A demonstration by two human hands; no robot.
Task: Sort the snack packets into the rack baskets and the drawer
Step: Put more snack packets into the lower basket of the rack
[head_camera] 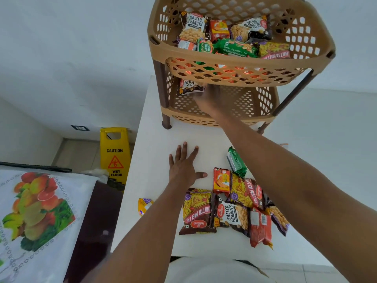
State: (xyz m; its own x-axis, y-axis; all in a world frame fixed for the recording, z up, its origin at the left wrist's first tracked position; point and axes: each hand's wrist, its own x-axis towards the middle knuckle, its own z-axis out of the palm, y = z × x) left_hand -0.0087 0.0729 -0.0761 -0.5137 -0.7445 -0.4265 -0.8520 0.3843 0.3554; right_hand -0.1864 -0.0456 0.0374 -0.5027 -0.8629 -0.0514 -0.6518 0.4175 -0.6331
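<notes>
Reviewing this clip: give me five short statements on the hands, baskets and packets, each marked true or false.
1. The left hand lies flat on the table. True.
2. The top basket is empty. False: it holds several packets.
3. The right hand reaches into the lower basket. True.
4. The lower basket holds no packet. False: a peanut packet is in it.
5. A wet-floor sign stands left of the table. True.
</notes>
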